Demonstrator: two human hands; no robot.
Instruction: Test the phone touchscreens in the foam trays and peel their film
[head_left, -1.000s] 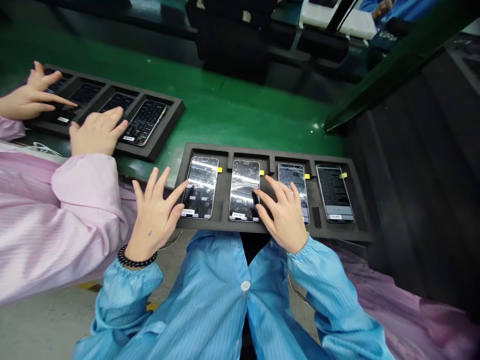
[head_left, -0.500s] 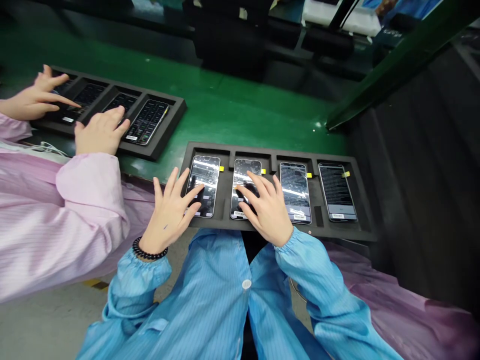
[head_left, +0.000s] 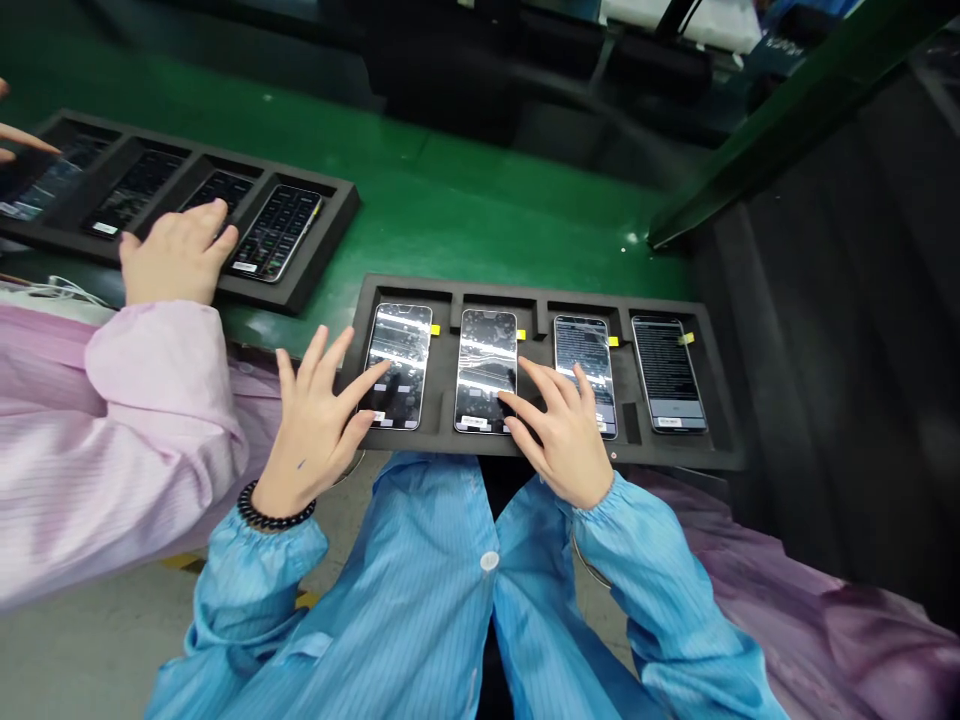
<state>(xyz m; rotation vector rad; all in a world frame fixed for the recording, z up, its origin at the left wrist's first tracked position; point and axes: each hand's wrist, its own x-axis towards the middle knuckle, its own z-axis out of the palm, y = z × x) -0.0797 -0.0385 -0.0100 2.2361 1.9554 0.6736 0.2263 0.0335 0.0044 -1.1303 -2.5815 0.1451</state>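
Note:
Several smartphones lie face up in the compartments of a black foam tray [head_left: 442,400] before me. My left hand [head_left: 315,420], fingers spread, has its index fingertip over the screen of the leftmost phone [head_left: 397,345]. At the second phone [head_left: 486,350], my right hand [head_left: 562,430] is open, with index finger and thumb at the screen's right edge; whether they touch cannot be told. Part of the third phone [head_left: 583,345] is hidden behind my right hand. Text fills the dark screen of the fourth phone [head_left: 667,375]. Yellow tabs [head_left: 522,335] stick out beside the phones.
To the left, a co-worker's hand [head_left: 176,250] in a pink sleeve rests over another foam tray [head_left: 322,240] of phones. Their other hand [head_left: 22,140] shows at the frame's edge. A green post [head_left: 750,150] and a dark panel [head_left: 840,350] stand right of the green table [head_left: 450,210].
My right hand has moved right, from the middle of the second phone to its right edge. My left hand has shifted slightly left. The co-worker's far hand has moved left.

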